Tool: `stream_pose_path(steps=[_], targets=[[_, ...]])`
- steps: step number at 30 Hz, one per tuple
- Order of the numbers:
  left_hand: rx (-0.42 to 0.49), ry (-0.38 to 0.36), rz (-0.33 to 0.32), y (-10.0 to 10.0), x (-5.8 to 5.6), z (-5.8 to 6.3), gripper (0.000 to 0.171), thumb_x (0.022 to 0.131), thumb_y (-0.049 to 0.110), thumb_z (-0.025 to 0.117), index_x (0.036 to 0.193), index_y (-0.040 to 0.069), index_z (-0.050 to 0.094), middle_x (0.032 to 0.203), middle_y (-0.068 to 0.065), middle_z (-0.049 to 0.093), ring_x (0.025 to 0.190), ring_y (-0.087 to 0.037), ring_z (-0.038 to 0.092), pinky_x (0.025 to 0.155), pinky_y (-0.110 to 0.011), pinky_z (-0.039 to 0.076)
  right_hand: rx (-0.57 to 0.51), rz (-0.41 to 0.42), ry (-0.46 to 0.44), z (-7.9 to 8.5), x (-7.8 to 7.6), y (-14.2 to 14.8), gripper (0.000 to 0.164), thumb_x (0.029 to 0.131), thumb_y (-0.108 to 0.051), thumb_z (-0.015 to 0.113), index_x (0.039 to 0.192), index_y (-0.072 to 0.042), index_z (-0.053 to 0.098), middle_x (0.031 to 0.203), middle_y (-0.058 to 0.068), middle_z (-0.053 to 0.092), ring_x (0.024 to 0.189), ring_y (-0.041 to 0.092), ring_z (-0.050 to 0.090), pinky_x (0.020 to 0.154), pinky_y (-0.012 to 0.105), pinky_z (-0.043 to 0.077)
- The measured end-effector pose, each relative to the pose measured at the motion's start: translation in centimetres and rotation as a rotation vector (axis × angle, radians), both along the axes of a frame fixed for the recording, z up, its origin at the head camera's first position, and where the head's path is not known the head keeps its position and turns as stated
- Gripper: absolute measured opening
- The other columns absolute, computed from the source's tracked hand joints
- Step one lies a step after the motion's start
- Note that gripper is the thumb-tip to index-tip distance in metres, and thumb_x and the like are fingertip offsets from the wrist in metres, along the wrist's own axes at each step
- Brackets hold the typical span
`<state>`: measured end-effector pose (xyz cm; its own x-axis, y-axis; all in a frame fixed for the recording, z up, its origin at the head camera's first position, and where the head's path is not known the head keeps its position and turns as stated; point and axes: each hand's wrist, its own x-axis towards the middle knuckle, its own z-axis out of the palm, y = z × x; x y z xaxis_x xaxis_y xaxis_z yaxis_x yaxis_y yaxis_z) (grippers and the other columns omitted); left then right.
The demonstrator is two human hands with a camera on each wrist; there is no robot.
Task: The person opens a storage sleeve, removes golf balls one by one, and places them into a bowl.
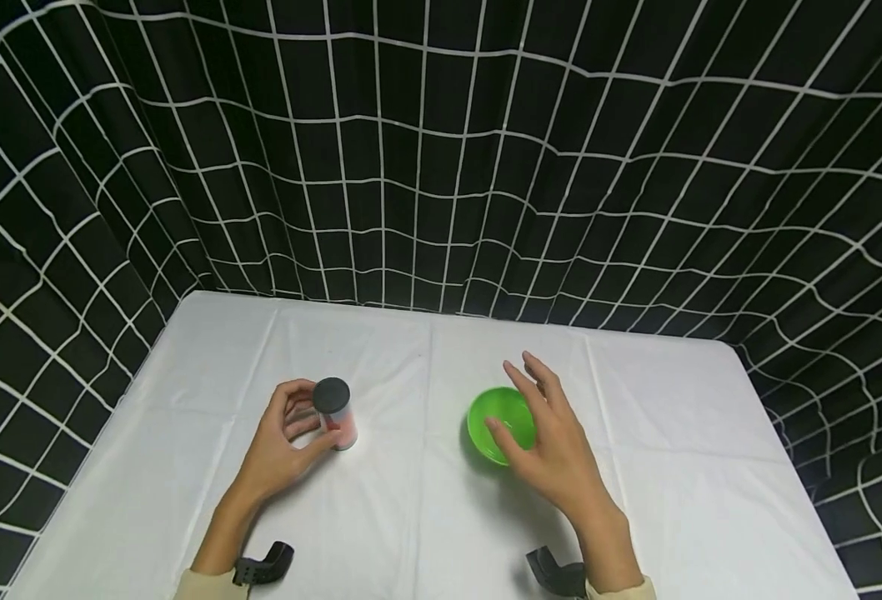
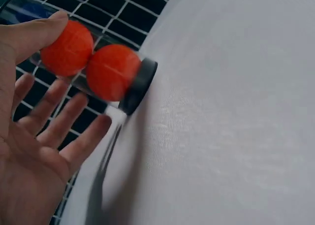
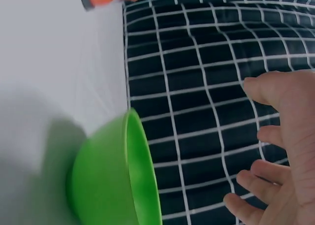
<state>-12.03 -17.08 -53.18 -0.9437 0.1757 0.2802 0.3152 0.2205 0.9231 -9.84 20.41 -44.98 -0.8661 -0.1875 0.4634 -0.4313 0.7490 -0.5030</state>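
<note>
A clear tube (image 1: 345, 423) with a dark lid (image 1: 332, 395) stands upright on the table, left of centre. In the left wrist view it shows two orange balls (image 2: 114, 72), something blue (image 2: 32, 11) and a black base (image 2: 139, 87). My left hand (image 1: 279, 446) is around the tube, thumb at its near side and fingers spread on the far side. Gaps show between fingers and tube; whether the thumb touches cannot be told. Above the green bowl (image 1: 486, 421) hovers my right hand (image 1: 557, 450), fingers apart. The right wrist view shows it clear of the bowl's rim (image 3: 129, 136).
A white cloth (image 1: 381, 517) with fold creases covers the table. Black curtains with a white grid (image 1: 441, 167) hang behind it and along both sides. Dark straps with mounts (image 1: 264, 567) sit at both wrists.
</note>
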Motion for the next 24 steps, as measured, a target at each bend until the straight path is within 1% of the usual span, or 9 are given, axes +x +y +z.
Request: stream_pose_path(steps=[1, 3, 6, 9, 11, 16, 19, 21, 24], targets=[[0.032, -0.011, -0.023, 0.1, -0.2, -0.1, 0.074, 0.084, -0.001, 0.087, 0.145, 0.002, 0.046, 0.132, -0.006, 0.063, 0.119, -0.001, 0.065, 0.1, -0.032, 0.061, -0.009, 0.005, -0.008, 0.0, 0.1, -0.3, 0.073, 0.089, -0.022, 0.083, 0.155, -0.015, 0.053, 0.166, 0.012, 0.041, 0.149, 0.036, 0.05, 0.111, 0.061, 0.05], [0.066, -0.043, -0.077, 0.1, -0.7, -0.4, 0.07, 0.084, -0.003, 0.086, 0.142, 0.002, 0.049, 0.125, -0.001, 0.066, 0.113, -0.003, 0.068, 0.096, -0.026, 0.061, -0.025, 0.015, -0.028, 0.1, 0.1, -1.0, 0.072, 0.089, -0.023, 0.082, 0.155, -0.016, 0.053, 0.167, 0.01, 0.039, 0.149, 0.033, 0.05, 0.109, 0.06, 0.052], [0.086, -0.1, -0.149, 0.0, -1.3, -0.4, 0.064, 0.084, -0.002, 0.086, 0.139, 0.003, 0.053, 0.121, 0.002, 0.068, 0.109, -0.005, 0.07, 0.095, -0.025, 0.061, -0.036, 0.027, -0.052, 0.1, -0.1, -2.1, 0.073, 0.09, -0.025, 0.082, 0.156, -0.019, 0.052, 0.168, 0.008, 0.037, 0.149, 0.03, 0.051, 0.107, 0.059, 0.054], [0.104, -0.128, -0.203, -0.1, -1.6, -0.3, 0.06, 0.087, -0.002, 0.084, 0.138, 0.002, 0.054, 0.122, 0.001, 0.069, 0.109, -0.008, 0.072, 0.095, -0.025, 0.061, -0.046, 0.047, -0.069, 0.0, -0.3, -3.4, 0.072, 0.092, -0.026, 0.081, 0.157, -0.021, 0.051, 0.166, 0.009, 0.039, 0.147, 0.029, 0.053, 0.108, 0.058, 0.054], [0.13, -0.147, -0.218, -0.2, -1.7, -0.3, 0.06, 0.087, -0.003, 0.083, 0.139, 0.002, 0.053, 0.124, 0.001, 0.069, 0.111, -0.009, 0.072, 0.097, -0.025, 0.06, -0.057, 0.067, -0.075, 0.0, -0.5, -4.2, 0.071, 0.092, -0.025, 0.081, 0.156, -0.02, 0.051, 0.166, 0.01, 0.04, 0.146, 0.03, 0.055, 0.11, 0.056, 0.053], [0.175, -0.179, -0.215, 0.0, -1.6, -0.7, 0.057, 0.091, -0.002, 0.079, 0.141, 0.004, 0.052, 0.122, 0.005, 0.069, 0.109, -0.007, 0.068, 0.099, -0.02, 0.056, -0.111, 0.114, -0.115, 0.0, -0.6, -6.2, 0.067, 0.093, -0.023, 0.08, 0.155, -0.018, 0.053, 0.166, 0.012, 0.041, 0.149, 0.032, 0.053, 0.117, 0.053, 0.049], [0.185, -0.2, -0.222, 0.3, -1.9, -0.7, 0.056, 0.093, -0.001, 0.077, 0.143, 0.004, 0.051, 0.123, 0.001, 0.068, 0.109, -0.007, 0.067, 0.099, -0.019, 0.055, -0.12, 0.123, -0.149, 0.0, -0.4, -6.8, 0.064, 0.095, -0.025, 0.079, 0.154, -0.018, 0.054, 0.164, 0.012, 0.044, 0.148, 0.033, 0.053, 0.118, 0.054, 0.048], [0.152, -0.205, -0.232, 0.7, -2.1, -0.4, 0.057, 0.094, 0.002, 0.077, 0.145, 0.005, 0.052, 0.129, -0.003, 0.067, 0.113, -0.008, 0.066, 0.101, -0.02, 0.054, -0.123, 0.122, -0.165, 0.1, -0.3, -7.0, 0.063, 0.095, -0.026, 0.079, 0.153, -0.017, 0.056, 0.161, 0.01, 0.048, 0.147, 0.032, 0.055, 0.119, 0.053, 0.048], [0.045, -0.196, -0.235, 1.2, -2.4, 0.2, 0.059, 0.092, 0.01, 0.082, 0.146, 0.01, 0.058, 0.135, -0.007, 0.068, 0.118, -0.008, 0.066, 0.104, -0.023, 0.055, -0.139, 0.132, -0.168, 0.1, -0.3, -7.1, 0.061, 0.095, -0.024, 0.08, 0.15, -0.015, 0.058, 0.156, 0.008, 0.054, 0.145, 0.029, 0.057, 0.119, 0.051, 0.048]])
